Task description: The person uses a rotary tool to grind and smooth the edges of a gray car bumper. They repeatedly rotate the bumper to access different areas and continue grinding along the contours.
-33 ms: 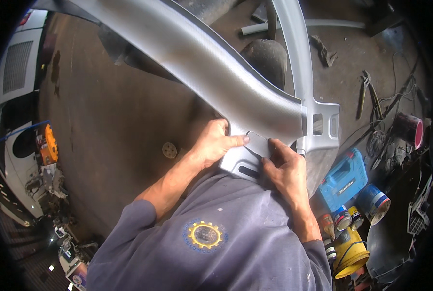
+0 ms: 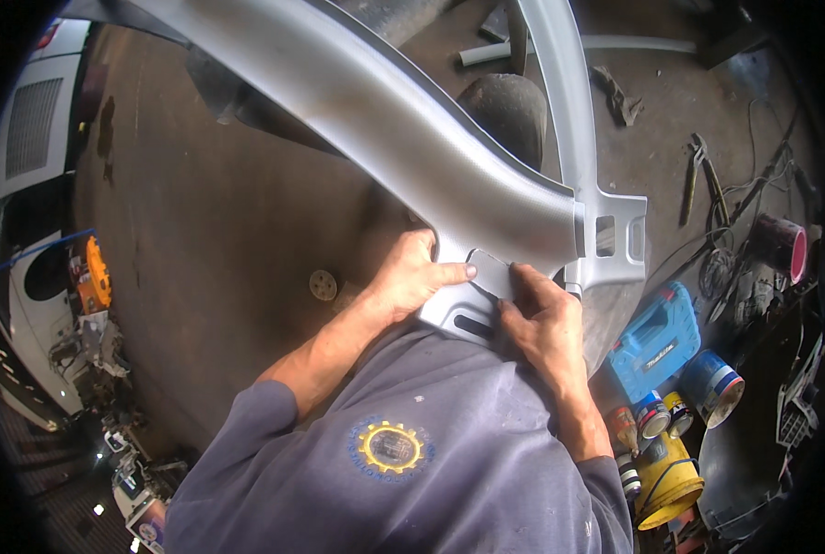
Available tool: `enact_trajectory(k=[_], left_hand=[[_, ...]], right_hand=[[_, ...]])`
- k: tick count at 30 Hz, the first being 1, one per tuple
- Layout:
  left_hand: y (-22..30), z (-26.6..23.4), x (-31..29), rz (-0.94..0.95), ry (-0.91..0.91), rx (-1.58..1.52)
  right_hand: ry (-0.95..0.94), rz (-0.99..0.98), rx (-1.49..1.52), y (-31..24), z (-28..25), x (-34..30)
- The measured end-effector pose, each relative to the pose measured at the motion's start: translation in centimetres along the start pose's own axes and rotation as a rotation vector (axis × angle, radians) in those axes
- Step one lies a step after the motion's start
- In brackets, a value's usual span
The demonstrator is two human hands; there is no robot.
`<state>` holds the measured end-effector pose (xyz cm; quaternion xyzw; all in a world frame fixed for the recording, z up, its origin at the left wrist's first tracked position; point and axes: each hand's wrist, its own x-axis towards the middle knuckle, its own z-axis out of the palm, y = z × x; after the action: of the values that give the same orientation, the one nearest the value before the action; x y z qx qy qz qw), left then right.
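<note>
A long silver-grey trim panel (image 2: 412, 138) runs from the upper left down to my lap, its wide slotted end nearest me. On that end lies a small flat grey piece (image 2: 492, 273) with rounded corners. My left hand (image 2: 408, 275) is closed round the panel's left edge, its fingers hidden underneath and its thumb tip against the left side of the small piece. With bent fingers and thumb, my right hand (image 2: 546, 323) grips the small piece at its right side; what lies under those fingertips is hidden.
A second silver trim panel (image 2: 574, 120) stands just right of the first. On the right are a blue tool case (image 2: 654, 340), paint cans (image 2: 712, 386), a yellow bucket (image 2: 668, 482), a red-rimmed bucket (image 2: 780, 247) and long-handled pliers (image 2: 703, 180). A white vehicle (image 2: 29, 148) is at left.
</note>
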<state>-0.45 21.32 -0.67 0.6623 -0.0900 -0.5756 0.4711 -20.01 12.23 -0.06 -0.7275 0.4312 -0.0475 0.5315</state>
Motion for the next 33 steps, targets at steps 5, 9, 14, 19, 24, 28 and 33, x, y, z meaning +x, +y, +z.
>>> enact_trajectory(k=[5,9,14,19,24,28,33], left_hand=[[0.0,0.0,0.9,-0.091,0.05,0.093],[-0.4,-0.2,1.0,-0.104,0.062,0.129],[-0.8,-0.2,1.0,-0.044,0.028,0.058],[-0.4,-0.1,1.3,-0.082,0.055,0.119],[-0.9,-0.4,1.4,-0.026,0.051,0.204],[-1.0,-0.6,1.0,-0.032,0.018,0.114],[-1.2,-0.3,0.8,-0.025,0.077,0.176]], right_hand=[[-0.009,-0.174,-0.174,0.0,0.0,1.6],[-0.002,-0.154,-0.207,0.2,0.4,1.4],[0.038,-0.175,-0.235,0.4,0.7,0.9],[0.017,-0.176,-0.259,0.4,0.7,1.0],[0.009,-0.179,-0.26,0.6,0.8,1.0],[0.042,-0.104,-0.251,0.9,0.7,1.1],[0.231,0.002,-0.176,2.3,0.4,-0.2]])
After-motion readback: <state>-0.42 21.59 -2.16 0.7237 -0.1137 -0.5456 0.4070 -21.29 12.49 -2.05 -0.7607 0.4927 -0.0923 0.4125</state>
